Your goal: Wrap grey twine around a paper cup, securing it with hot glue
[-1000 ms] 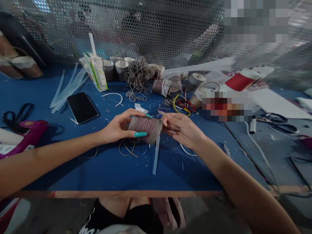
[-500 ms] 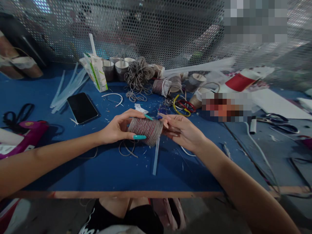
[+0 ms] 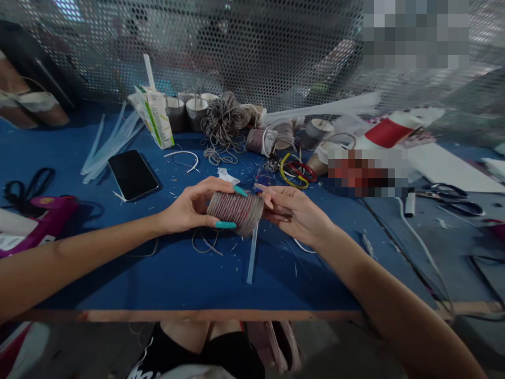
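Note:
My left hand point(image 3: 193, 205) is wrapped round a cylinder wound with grey and reddish cord point(image 3: 232, 210), which lies sideways above the table. Its long teal nails rest on the windings. At the cylinder's right end, my right hand point(image 3: 295, 210) has its fingers curled and pinched together, touching the rim. What those fingertips hold, if anything, is hidden. A clear glue stick point(image 3: 252, 258) lies just below the cylinder. A loop of thin cord point(image 3: 207, 242) lies beneath my left hand.
On the blue table point(image 3: 177, 284) are a phone point(image 3: 134, 175), a purple glue gun point(image 3: 55, 216), a carton point(image 3: 158, 118), a heap of grey cord point(image 3: 226, 121), yellow-handled pliers point(image 3: 290, 176) and scissors point(image 3: 450, 195). Several cord-wrapped cups point(image 3: 197, 113) stand along the perforated metal screen point(image 3: 252, 52).
Almost nothing differs. The cylinder appears turned very slightly, with more red cord showing, while both hands keep their places.

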The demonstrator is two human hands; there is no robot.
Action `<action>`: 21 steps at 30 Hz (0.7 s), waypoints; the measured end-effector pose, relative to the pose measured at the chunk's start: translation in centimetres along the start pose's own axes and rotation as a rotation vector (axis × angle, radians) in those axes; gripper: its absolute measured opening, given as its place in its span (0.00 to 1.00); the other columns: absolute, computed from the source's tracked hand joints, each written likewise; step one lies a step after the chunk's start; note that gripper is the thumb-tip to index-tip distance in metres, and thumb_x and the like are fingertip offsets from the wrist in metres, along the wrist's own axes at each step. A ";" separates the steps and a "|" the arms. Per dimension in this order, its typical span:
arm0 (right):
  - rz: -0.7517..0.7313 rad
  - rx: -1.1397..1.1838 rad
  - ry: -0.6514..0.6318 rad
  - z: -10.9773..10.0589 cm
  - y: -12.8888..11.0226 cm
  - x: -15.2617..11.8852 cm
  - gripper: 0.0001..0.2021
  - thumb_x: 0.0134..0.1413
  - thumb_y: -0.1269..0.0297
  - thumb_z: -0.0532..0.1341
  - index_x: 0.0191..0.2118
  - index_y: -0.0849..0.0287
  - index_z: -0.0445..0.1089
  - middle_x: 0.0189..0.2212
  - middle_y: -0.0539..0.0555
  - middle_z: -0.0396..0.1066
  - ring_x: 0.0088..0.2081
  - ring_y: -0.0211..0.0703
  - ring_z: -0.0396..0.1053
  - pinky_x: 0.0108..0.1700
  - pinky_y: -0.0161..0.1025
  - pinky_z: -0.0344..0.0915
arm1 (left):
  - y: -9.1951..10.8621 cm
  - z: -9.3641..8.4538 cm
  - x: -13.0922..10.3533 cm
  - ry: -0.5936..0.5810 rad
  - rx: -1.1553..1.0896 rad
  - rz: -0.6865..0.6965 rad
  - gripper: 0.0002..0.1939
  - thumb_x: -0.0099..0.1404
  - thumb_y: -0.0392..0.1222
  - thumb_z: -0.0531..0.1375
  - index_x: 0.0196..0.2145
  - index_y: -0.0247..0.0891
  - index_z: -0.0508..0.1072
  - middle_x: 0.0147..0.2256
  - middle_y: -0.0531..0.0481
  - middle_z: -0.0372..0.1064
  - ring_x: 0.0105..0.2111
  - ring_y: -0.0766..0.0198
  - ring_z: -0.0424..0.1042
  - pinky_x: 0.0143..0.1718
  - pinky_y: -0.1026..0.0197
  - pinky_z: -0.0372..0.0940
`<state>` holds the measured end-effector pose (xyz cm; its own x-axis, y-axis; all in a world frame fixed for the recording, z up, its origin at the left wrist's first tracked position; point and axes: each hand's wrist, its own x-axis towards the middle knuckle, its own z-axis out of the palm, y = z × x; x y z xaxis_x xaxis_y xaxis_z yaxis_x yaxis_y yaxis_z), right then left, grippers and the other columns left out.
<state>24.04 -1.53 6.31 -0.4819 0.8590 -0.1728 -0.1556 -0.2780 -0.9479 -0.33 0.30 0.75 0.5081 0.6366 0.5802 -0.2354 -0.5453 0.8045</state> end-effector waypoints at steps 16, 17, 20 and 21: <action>-0.030 -0.051 0.027 0.5 -0.2 -0.1 0.16 0.57 0.60 0.64 0.21 0.60 0.71 0.10 0.40 0.45 0.15 0.29 0.41 0.21 0.30 0.50 | -0.2 0.0 -0.2 -0.015 -0.070 -0.077 0.24 0.56 0.40 0.72 0.50 0.45 0.75 0.51 0.44 0.73 0.54 0.54 0.72 0.56 0.51 0.69; -0.031 -0.060 0.027 0.5 -0.1 -0.2 0.16 0.58 0.60 0.64 0.21 0.60 0.71 0.10 0.41 0.45 0.15 0.29 0.41 0.21 0.31 0.50 | -0.2 0.0 -0.2 -0.010 -0.074 -0.083 0.23 0.56 0.39 0.72 0.49 0.44 0.76 0.49 0.45 0.74 0.53 0.55 0.73 0.55 0.51 0.69; -0.037 -0.078 0.030 0.3 0.0 -0.2 0.19 0.59 0.60 0.63 0.19 0.60 0.68 0.11 0.42 0.46 0.16 0.29 0.41 0.22 0.31 0.50 | 0.0 0.1 -0.2 -0.004 -0.095 -0.127 0.27 0.55 0.36 0.72 0.53 0.45 0.74 0.51 0.45 0.74 0.54 0.55 0.73 0.55 0.52 0.70; -0.037 -0.078 0.034 0.3 0.0 -0.2 0.19 0.59 0.60 0.63 0.18 0.60 0.67 0.11 0.42 0.46 0.16 0.29 0.42 0.22 0.31 0.50 | 0.2 0.1 -0.2 -0.005 -0.100 -0.142 0.30 0.55 0.35 0.72 0.54 0.45 0.73 0.53 0.45 0.73 0.55 0.55 0.72 0.55 0.53 0.70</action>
<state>23.90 -1.81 6.41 -0.4473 0.8826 -0.1447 -0.1043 -0.2121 -0.9717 -0.37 -0.01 0.74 0.5462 0.7004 0.4594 -0.2420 -0.3931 0.8871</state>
